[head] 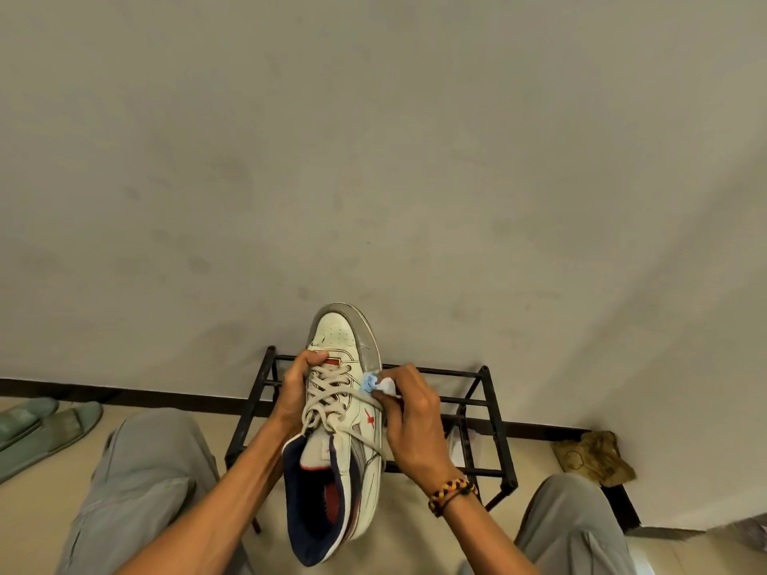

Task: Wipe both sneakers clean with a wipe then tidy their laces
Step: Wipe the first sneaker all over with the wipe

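A cream sneaker [338, 338] with a navy lining, a red logo and grey laces [328, 394] is held up in front of me, toe pointing away. My left hand [296, 388] grips it from the left side, thumb over the top near the lowest laces. My right hand [411, 421] pinches a crumpled blue and white wipe [375, 383] against the sneaker's right side, by the grey sole edge. The laces hang loose, one end trailing down the right side. The second sneaker is not in view.
A black metal shoe rack [477, 408] stands against the beige wall behind the sneaker. Green slippers [45, 425] lie on the floor at the left. A brown crumpled object [593, 456] lies at the right. My knees in grey trousers frame the bottom.
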